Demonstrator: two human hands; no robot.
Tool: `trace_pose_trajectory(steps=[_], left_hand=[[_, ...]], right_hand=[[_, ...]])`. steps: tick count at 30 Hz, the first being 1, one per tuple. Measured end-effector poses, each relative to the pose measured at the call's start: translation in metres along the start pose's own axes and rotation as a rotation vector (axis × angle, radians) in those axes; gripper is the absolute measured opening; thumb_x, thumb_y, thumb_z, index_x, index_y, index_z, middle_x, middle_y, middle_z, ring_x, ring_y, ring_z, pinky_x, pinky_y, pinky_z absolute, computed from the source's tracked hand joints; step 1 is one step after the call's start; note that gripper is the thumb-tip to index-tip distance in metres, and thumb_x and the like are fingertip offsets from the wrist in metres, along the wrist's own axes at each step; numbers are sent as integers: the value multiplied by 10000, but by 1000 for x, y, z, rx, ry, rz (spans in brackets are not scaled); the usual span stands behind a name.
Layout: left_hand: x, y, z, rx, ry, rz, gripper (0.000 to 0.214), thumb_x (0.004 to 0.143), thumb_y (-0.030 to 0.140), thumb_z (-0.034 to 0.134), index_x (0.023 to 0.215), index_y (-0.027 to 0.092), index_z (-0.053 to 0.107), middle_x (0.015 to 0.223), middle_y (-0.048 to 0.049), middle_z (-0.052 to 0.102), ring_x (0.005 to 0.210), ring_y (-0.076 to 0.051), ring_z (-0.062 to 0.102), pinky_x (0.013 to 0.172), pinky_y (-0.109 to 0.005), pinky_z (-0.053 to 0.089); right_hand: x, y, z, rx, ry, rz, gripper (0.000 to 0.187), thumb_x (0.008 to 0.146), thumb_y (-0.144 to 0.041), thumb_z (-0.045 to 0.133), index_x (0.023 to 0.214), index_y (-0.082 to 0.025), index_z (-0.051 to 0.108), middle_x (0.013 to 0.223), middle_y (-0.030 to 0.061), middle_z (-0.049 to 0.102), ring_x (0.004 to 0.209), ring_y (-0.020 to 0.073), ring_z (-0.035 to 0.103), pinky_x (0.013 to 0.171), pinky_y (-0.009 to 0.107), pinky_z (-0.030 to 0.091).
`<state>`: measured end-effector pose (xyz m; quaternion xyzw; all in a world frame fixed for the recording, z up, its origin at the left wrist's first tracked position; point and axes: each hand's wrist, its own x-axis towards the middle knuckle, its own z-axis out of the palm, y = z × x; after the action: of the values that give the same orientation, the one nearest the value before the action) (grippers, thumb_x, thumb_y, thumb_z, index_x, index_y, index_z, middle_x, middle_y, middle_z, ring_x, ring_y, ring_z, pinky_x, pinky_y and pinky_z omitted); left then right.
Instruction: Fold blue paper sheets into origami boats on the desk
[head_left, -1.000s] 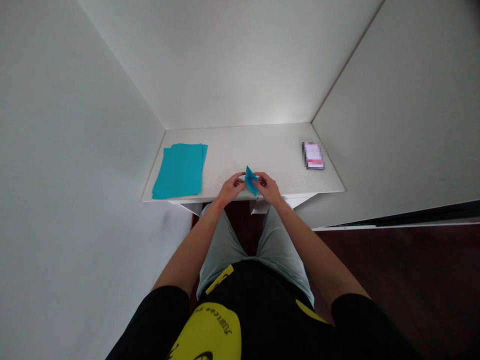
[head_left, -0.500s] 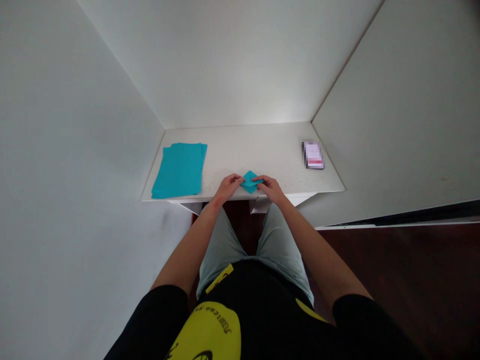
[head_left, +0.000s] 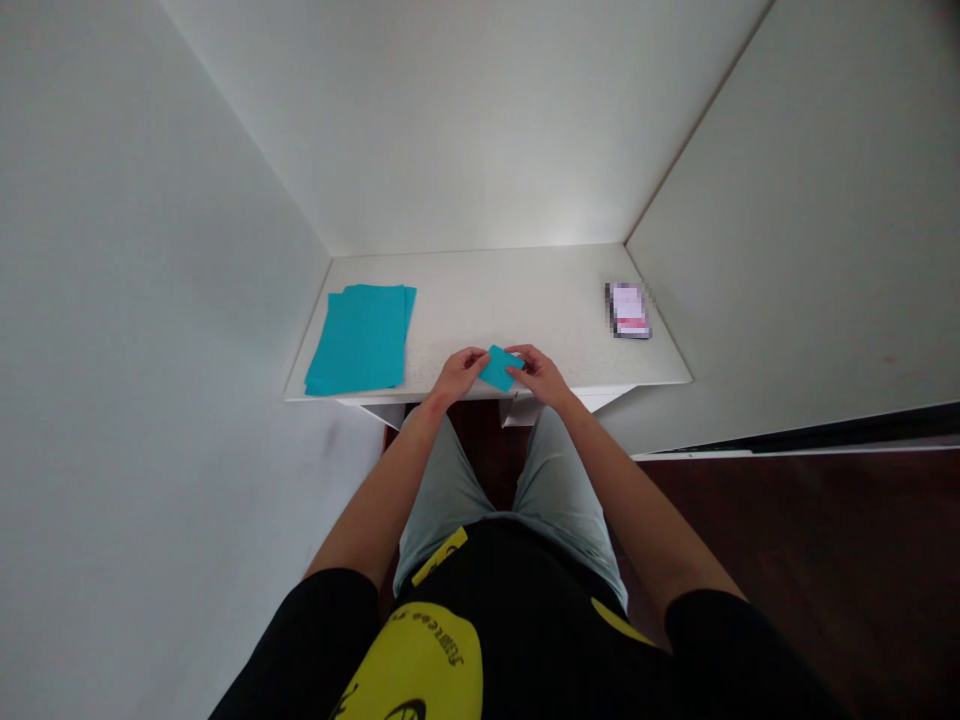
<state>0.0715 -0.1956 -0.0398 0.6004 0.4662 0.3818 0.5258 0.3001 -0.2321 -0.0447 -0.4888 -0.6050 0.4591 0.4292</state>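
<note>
A small folded piece of teal paper (head_left: 497, 367) sits between my two hands, just above the front edge of the white desk (head_left: 525, 290). My left hand (head_left: 457, 375) pinches its left side with closed fingers. My right hand (head_left: 541, 373) pinches its right side the same way. Both forearms reach forward over my lap.
A stack of flat teal sheets (head_left: 361, 337) lies on the desk's left part. A phone (head_left: 628, 310) rests near the desk's right edge. White walls close in the desk on the left, back and right. Dark floor shows at the lower right.
The folded paper stood up on edge as a tall narrow shape, then came down flatter between my fingers; now it shows a broader, squarish face. My hands stayed in place.
</note>
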Motion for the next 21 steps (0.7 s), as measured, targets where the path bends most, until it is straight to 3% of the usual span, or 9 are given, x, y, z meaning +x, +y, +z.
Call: trace_pose_trajectory(steps=[4,7,10,15,21], left_hand=[[-1,2,2,28,26,-4,364,877,557,723,917,195,724,883,-38,746,836,-195,659,804,-331,542],[-2,6,2,21,17,-8,375,855,572,736,883,200,710,863,-34,734,838,-195,649,814,-331,540],[-2,11,1,10,7,-15,375,820,567,762,846,197,706,840,-25,730,840,-196,635,821,-331,540],[-1,13,2,-23,71,-28,307,835,498,767,827,197,707,819,-7,711,832,-180,620,811,-310,533],[4,7,3,-217,225,-81,221,890,383,781,850,210,649,820,6,684,813,-159,642,804,-292,564]], right_hand=[[1,-1,0,14,-12,6,615,849,-613,767,1349,-263,685,795,-27,655,675,170,552,660,311,471],[4,-1,1,-26,1,26,460,899,-670,684,1061,-244,749,834,12,702,746,193,603,735,339,504],[8,0,1,-83,34,30,464,917,-694,644,860,-240,722,784,10,685,746,195,594,750,341,495],[11,-2,1,-75,129,29,486,886,-720,650,811,-241,688,751,3,655,737,194,566,730,333,480],[13,-2,-2,15,299,50,511,876,-761,654,851,-250,652,769,5,640,728,195,583,680,335,528]])
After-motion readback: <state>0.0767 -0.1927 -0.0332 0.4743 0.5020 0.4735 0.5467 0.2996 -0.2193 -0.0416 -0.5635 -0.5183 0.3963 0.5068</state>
